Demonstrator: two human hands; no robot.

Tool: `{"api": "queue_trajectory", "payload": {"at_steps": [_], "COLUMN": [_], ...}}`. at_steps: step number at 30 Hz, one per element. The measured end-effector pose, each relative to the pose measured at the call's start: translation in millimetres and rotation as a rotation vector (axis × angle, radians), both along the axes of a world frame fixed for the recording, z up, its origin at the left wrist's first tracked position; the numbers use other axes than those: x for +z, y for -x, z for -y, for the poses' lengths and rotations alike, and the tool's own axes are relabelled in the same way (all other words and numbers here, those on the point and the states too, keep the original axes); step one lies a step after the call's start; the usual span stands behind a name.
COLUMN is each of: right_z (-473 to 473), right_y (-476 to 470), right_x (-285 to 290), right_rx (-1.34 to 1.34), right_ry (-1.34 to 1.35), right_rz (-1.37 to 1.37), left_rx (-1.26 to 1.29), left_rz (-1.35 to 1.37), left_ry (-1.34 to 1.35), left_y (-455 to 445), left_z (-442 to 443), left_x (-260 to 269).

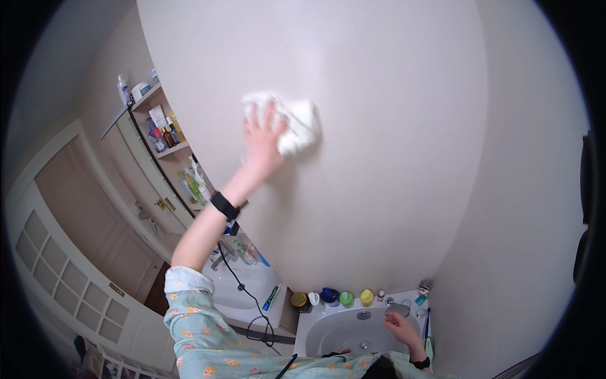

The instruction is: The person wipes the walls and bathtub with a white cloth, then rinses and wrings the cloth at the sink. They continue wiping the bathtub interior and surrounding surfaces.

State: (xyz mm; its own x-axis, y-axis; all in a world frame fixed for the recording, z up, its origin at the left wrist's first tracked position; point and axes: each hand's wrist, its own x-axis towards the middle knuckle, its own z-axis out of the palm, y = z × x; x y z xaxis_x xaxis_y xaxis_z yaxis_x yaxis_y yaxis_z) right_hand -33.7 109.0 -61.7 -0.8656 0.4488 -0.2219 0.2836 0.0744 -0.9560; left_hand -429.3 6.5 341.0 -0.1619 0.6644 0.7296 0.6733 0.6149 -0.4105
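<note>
Pressed flat against the pale wall is a crumpled white cloth, with my left hand spread over it. The hand and cloth are slightly blurred. A black band circles my left wrist, and the left sleeve is rolled up. Low on the right, my right hand hangs over the white bathtub, its fingers loosely bent and apart, with nothing visible in them. Just beyond those fingers is the tub's metal faucet.
Several bottles and jars, including a green-capped bottle, line the tub's ledge. To the left, a washbasin holds a toothpaste tube on its rim. A black cable hangs across it. Shelves of toiletries adjoin a mirrored cabinet.
</note>
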Motion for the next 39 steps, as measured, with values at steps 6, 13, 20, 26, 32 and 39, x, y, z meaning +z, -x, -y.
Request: {"api": "queue_trajectory", "payload": {"at_steps": [6,13,20,26,32,39], "right_z": [-8,-31,-34,-26,-15,-20], "right_y": [-31,-45,-25,7,17,-17], "right_x": [-23,-36,-55,-26,-41,-77], "right_rx": [0.103,0.056,0.183,0.348,0.335,0.121], "right_ry": [0.082,0.005,0.070,-0.020,0.045,0.210], "right_rz": [0.019,0.060,0.102,0.130,0.089,-0.024], "left_rx": [-0.221,-0.141,-0.115,-0.128,0.028,-0.213], "left_rz": [0.442,0.364,-0.215,-0.677,-0.586,-0.085], "left_ry": [-0.456,-0.631,-0.026,0.638,0.184,-0.479], "left_y": [46,35,-46,-108,-138,-76], "left_z": [13,0,-70,-120,-177,-187], "left_x": [210,290,133,65,137,308]}}
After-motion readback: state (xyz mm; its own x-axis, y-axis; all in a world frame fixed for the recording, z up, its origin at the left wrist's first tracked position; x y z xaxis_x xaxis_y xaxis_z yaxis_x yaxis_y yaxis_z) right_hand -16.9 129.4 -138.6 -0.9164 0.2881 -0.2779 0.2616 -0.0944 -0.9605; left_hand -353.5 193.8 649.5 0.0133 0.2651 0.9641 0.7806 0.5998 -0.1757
